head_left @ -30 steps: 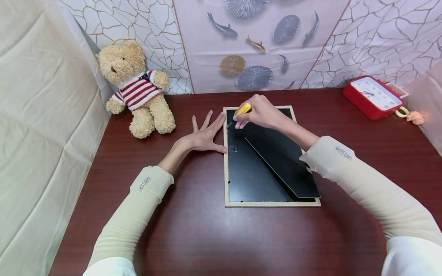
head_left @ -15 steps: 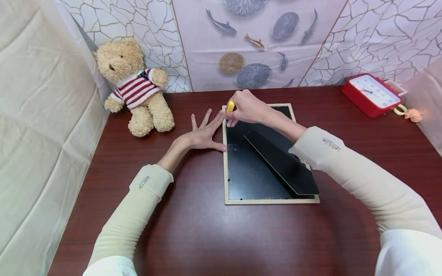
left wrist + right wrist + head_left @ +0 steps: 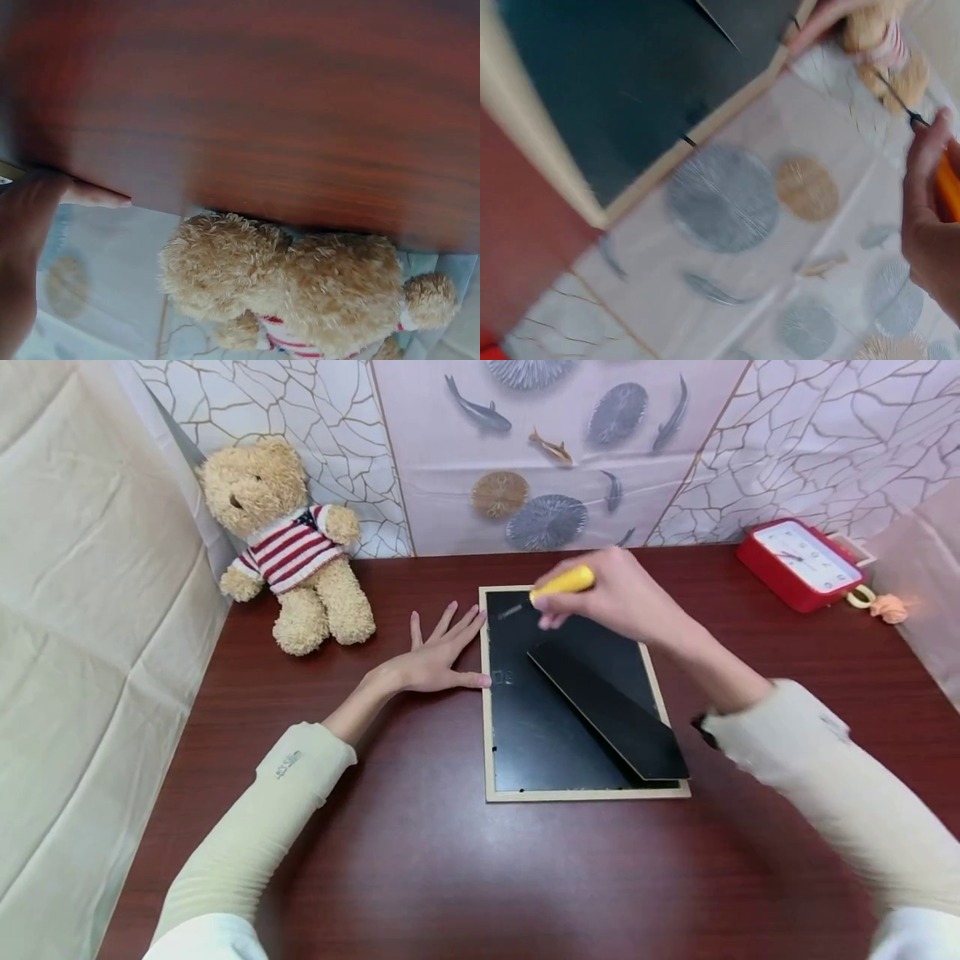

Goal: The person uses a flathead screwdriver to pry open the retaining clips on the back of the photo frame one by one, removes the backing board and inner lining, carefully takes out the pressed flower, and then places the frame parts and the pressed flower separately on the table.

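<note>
- Picture frame [image 3: 489, 710] lying face-down on the dark wooden table [image 3: 420, 860], black backing up, its easel stand [image 3: 609, 712] slanting across the lower right part of the back.
- Yellow-handled screwdriver [image 3: 562, 582] pinched in the right hand [image 3: 611, 597], fingers curled round the handle, metal tip blurred and hanging over the upper left of the backing; contact with the backing not clear from the head view.
- Left hand [image 3: 435, 656] flat on the table, fingers spread and straight, thumb tip and index finger against the frame's left edge, gripping nothing.
- Likely slip: tip skating off a small tab and scoring the black backing or the pale wooden rim, given the loose angle of the tool.
- Risk to the spread fingers: left index lies just beside the corner being worked, right where the tip would land if it jumped sideways.
- Risk of the frame sliding rightward, being braced from one side only.
- Easel stand possibly in the way of the tabs on the right and bottom edges.
- Teddy bear [image 3: 288, 547] in a striped sweater sitting at the back left, well apart from the frame.
- Red clock [image 3: 802, 564] at the back right with a small pink item [image 3: 888, 608] beside it, both clear of the work.
</note>
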`<state>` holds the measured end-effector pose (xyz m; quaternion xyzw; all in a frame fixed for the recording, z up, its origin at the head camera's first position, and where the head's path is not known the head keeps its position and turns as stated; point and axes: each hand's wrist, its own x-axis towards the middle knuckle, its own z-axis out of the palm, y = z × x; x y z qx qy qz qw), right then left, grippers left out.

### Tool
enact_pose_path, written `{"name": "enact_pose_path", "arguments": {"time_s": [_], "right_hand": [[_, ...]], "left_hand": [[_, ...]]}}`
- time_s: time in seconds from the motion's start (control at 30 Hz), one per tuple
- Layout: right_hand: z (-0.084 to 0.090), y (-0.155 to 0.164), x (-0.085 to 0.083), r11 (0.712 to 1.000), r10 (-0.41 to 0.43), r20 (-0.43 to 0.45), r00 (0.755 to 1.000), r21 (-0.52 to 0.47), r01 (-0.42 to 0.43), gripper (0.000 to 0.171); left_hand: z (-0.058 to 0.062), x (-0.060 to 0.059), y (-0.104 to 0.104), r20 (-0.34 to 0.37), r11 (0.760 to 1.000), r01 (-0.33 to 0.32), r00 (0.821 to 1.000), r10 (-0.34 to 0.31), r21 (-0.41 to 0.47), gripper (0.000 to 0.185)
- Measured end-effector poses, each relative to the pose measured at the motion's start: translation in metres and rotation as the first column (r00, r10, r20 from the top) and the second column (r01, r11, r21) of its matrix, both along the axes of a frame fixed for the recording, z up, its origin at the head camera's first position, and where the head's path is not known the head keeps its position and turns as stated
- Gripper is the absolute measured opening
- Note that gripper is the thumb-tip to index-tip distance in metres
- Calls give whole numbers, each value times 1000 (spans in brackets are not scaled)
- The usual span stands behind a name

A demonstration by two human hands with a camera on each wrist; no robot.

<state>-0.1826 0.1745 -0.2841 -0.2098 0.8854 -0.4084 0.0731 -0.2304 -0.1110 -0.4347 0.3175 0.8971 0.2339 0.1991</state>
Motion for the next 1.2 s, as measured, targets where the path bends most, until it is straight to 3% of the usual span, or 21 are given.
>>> {"name": "enact_pose_path", "arguments": {"time_s": [0.07,0.17,0.27,0.4,0.53,0.77,0.9,1.2], "right_hand": [[-10,14,25,998,5,37,999,-59,-3,22],[-30,30,61,992,2,170,985,-126,20,27],[-48,38,89,995,-10,249,968,-96,35,29],[-63,40,107,998,-3,289,957,-62,22,29],[-72,36,109,996,28,306,952,-87,-2,28],[-81,25,109,987,75,361,930,-157,-18,30],[-85,20,111,982,82,356,931,-188,-15,30],[-83,9,118,990,53,229,972,-142,-20,28]], "left_hand": [[-1,12,-2,-21,1000,27,999,-27,-7,115],[-2,34,-3,-46,997,69,996,-70,-17,117],[-1,57,-2,-65,995,101,993,-102,-28,126],[4,87,0,-56,991,123,990,-126,-53,137],[14,106,1,-67,988,125,989,-131,-87,142],[19,114,3,-98,985,111,987,-124,-135,141],[18,115,3,-108,985,107,987,-122,-136,141],[20,117,5,-99,983,106,988,-122,-147,141]]}}
